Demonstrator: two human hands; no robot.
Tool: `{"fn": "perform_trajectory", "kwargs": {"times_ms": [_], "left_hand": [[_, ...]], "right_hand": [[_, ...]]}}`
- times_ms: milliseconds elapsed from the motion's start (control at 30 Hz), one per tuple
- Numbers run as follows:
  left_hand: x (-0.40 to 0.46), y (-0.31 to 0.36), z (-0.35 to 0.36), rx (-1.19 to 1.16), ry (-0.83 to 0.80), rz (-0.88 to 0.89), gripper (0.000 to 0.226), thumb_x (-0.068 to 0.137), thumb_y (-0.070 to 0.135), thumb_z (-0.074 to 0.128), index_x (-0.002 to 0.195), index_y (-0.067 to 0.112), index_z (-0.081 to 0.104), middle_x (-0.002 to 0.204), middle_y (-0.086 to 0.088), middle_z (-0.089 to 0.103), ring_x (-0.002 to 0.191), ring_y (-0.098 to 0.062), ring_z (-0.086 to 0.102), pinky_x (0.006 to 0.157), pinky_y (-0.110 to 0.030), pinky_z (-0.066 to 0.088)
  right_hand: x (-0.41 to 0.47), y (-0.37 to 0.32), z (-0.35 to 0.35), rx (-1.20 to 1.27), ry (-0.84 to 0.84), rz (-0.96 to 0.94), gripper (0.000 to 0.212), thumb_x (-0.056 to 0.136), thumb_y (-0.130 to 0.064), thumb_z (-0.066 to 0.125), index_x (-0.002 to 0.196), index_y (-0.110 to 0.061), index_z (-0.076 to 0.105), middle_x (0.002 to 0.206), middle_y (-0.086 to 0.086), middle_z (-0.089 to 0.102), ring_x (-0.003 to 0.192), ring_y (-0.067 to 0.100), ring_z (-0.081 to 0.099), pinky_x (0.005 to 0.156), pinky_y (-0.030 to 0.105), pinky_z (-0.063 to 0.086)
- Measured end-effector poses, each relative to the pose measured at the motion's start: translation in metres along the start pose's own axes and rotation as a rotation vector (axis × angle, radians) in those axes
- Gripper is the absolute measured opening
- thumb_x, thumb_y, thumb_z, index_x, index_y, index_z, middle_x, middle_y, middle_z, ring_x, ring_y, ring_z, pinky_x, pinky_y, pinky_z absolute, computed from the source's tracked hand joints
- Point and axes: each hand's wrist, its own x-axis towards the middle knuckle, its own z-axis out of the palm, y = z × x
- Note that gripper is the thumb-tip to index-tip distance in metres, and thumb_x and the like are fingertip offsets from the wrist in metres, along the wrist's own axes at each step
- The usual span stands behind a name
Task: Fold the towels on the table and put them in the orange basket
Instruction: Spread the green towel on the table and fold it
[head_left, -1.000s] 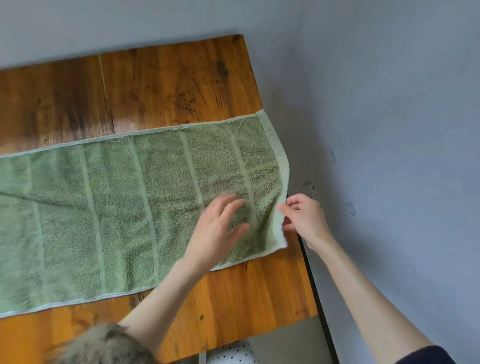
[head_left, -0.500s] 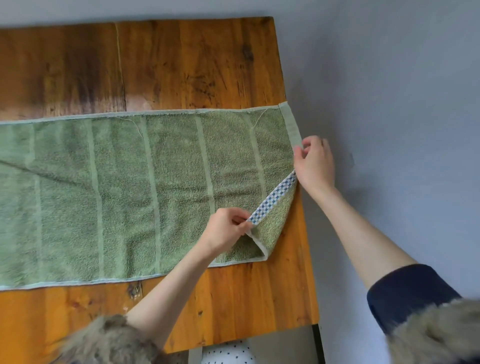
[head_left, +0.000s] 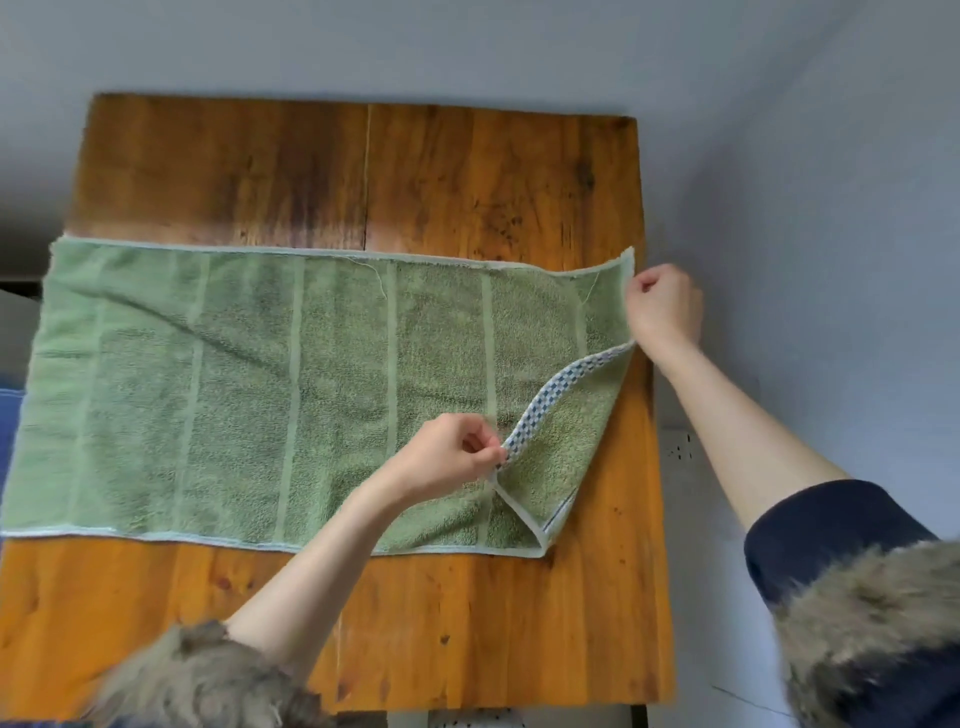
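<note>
Since the earlier frame the right hand (head_left: 662, 306) has moved up to grip the towel's (head_left: 291, 395) far right corner; the left hand (head_left: 452, 457) still pinches the turned-back near corner. The towel lies flat on the bench (head_left: 467, 613).

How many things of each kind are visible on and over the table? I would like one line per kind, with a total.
Green towel: 1
Wooden table: 1
Hands, left hand and right hand, each gripping the towel: 2
Total: 4
</note>
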Motion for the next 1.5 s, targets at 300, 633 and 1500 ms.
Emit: {"fn": "perform_trajectory", "kwargs": {"times_ms": [300,633,1500], "left_hand": [[-0.082,-0.048,-0.072,-0.376,0.261,-0.014,0.011,0.09,0.008,0.058,0.08,0.012,0.061,0.068,0.003,0.063,0.062,-0.006,0.057,0.065,-0.021,0.049],[-0.175,-0.103,-0.175,-0.49,0.745,0.099,0.021,0.084,-0.002,0.052,0.067,0.01,0.054,0.059,0.003,0.053,0.05,0.0,0.047,0.055,-0.01,0.039],[-0.144,-0.239,-0.211,0.179,0.789,-0.24,0.051,0.094,0.032,0.048,0.135,0.003,0.038,0.136,-0.012,0.043,0.129,-0.026,0.032,0.107,-0.034,0.027]], "right_hand": [[-0.067,-0.114,-0.001,0.179,-0.122,-0.243,0.014,0.094,-0.018,0.05,0.096,-0.01,0.061,0.089,0.001,0.058,0.081,0.018,0.055,0.059,0.019,0.041],[-0.146,-0.276,0.06,0.248,-0.223,-0.399,0.008,0.088,-0.02,0.053,0.083,-0.018,0.059,0.089,0.005,0.068,0.09,0.026,0.064,0.085,0.039,0.051],[-0.153,-0.203,0.188,-0.536,-0.449,-0.497,0.073,0.094,-0.046,0.044,0.151,-0.018,0.007,0.158,0.007,-0.004,0.146,0.024,-0.001,0.118,0.045,0.011]]}}
